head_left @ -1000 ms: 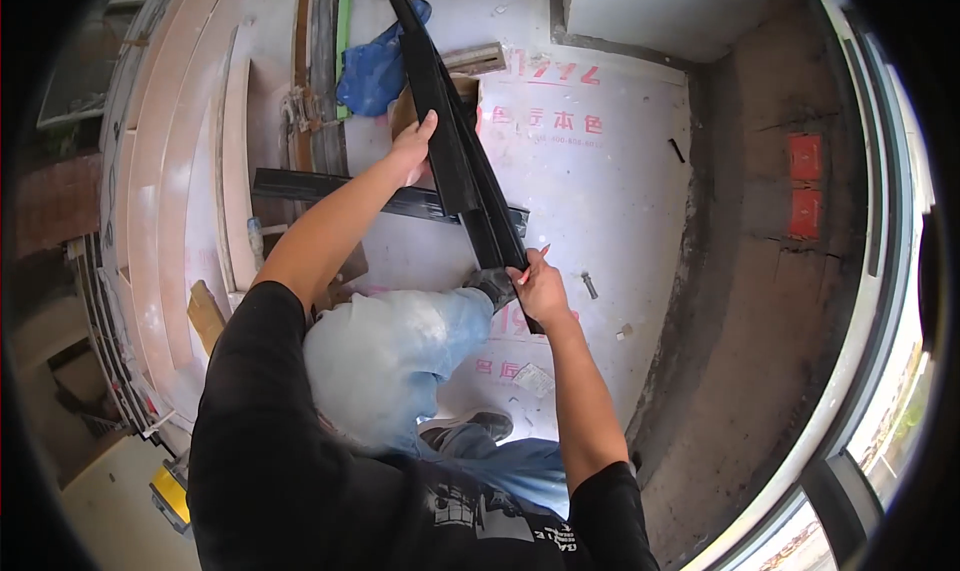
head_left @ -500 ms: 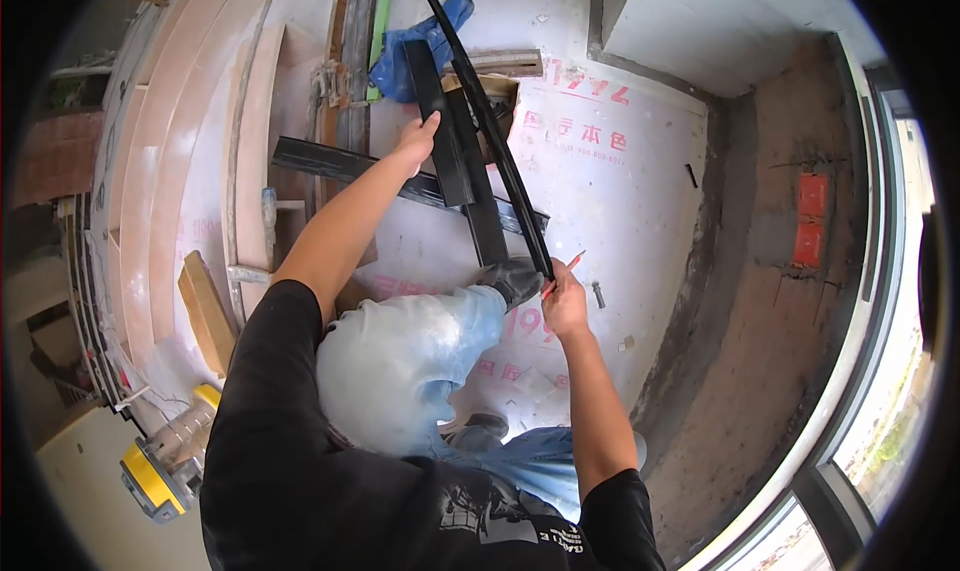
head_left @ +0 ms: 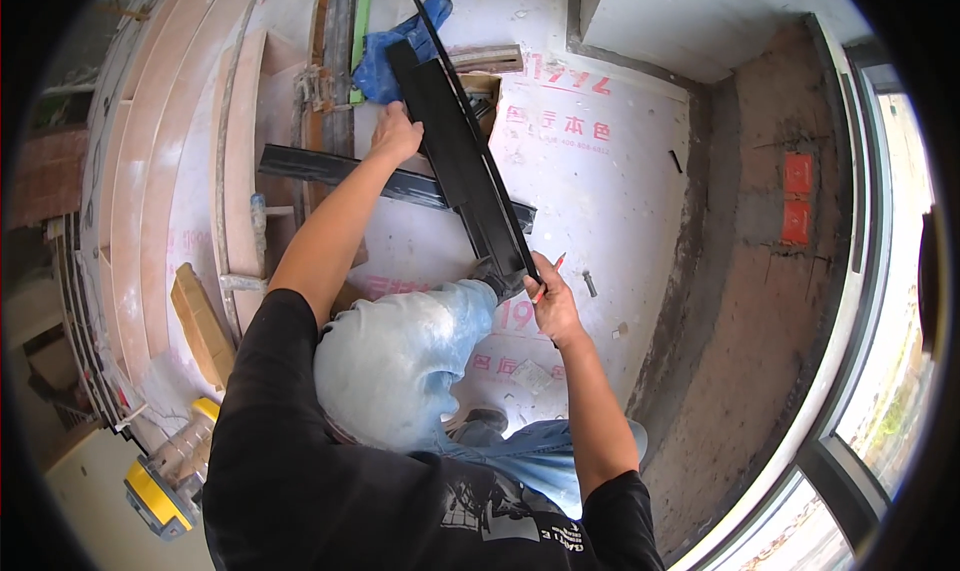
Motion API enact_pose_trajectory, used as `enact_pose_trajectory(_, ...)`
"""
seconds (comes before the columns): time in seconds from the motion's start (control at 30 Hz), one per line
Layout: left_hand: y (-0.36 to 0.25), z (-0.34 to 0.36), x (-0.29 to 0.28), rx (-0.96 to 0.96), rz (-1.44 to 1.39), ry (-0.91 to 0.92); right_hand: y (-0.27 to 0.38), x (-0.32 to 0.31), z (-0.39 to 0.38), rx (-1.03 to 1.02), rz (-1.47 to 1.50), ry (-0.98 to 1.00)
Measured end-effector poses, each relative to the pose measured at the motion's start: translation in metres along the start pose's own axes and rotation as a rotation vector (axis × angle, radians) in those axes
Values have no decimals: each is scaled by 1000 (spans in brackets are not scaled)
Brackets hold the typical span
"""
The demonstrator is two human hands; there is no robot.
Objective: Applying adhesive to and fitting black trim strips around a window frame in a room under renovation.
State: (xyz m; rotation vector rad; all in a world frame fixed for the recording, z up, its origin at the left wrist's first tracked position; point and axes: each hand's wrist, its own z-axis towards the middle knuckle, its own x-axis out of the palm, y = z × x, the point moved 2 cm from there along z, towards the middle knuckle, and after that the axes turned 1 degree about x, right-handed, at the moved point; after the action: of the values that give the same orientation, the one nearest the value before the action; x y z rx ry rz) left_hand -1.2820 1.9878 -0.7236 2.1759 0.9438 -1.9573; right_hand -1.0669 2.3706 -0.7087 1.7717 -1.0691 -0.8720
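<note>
My left hand (head_left: 398, 134) is closed on the left edge of a short flat black strip (head_left: 407, 69). My right hand (head_left: 550, 299) grips the near end of a long black trim strip (head_left: 462, 101), which slants up and away to the far edge of view. A red pencil (head_left: 558, 263) sticks out between the right fingers. The long strip lies against the short one, its wide face up. Beneath them, another black profile (head_left: 330, 166) crosses on the floor. My dark shoe (head_left: 497, 279) is by the strips' near end, partly hidden.
A blue bag-like item (head_left: 385, 66) and an open carton (head_left: 487, 91) sit beyond the strips. Wooden boards (head_left: 240, 161) line the left, with a yellow tool (head_left: 160, 496) nearer me. Printed white sheeting (head_left: 590, 181) covers the floor. A rough wall with red boxes (head_left: 797, 196) stands right.
The long strip has turned, showing its wide face, and closed up against the short strip. My right hand has shifted slightly left and down with it. The whole view has shifted a little left.
</note>
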Motion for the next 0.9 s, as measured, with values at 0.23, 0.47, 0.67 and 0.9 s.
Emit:
enact_pose_trajectory(0.23, -42, -20, -7, -242, -966, 323, 48, -3, -45, -124, -567, -201)
enact_pose_trajectory(0.47, -51, -18, -21, -245, -1623, 386, 85, -32, -86, -310, -817, -286)
enact_pose_trajectory(0.67, -89, -28, -103, -242, -1749, 314, 86, -82, -146, -259, -738, -493)
enact_pose_trajectory(0.9, -91, -34, -221, -52, -1813, 342, 149, -114, -262, -173, -906, -544)
